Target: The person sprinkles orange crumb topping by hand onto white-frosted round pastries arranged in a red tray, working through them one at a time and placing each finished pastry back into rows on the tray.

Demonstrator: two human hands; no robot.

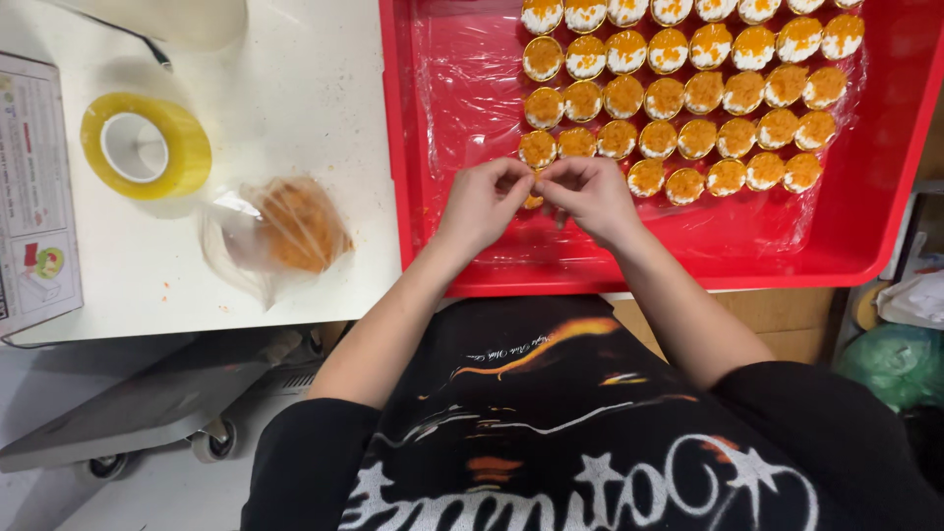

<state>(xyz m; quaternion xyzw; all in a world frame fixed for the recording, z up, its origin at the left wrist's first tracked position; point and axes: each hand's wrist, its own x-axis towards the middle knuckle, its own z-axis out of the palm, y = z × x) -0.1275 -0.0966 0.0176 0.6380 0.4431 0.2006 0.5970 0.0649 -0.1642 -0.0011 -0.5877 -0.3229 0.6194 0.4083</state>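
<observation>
Both hands meet over the red tray (890, 187), near its front edge. The left hand (482, 205) and right hand (593, 195) each close their grip on what looks like one small orange-topped round (532, 201), mostly hidden between the fingers.

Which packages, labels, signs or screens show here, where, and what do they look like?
Printed sheet: table's left edge, flat, white rectangle with small red and green pictures.
Plastic bag: on the table left of the red tray, clear, crumpled, with orange crumbs inside.
No screens or signs.
</observation>
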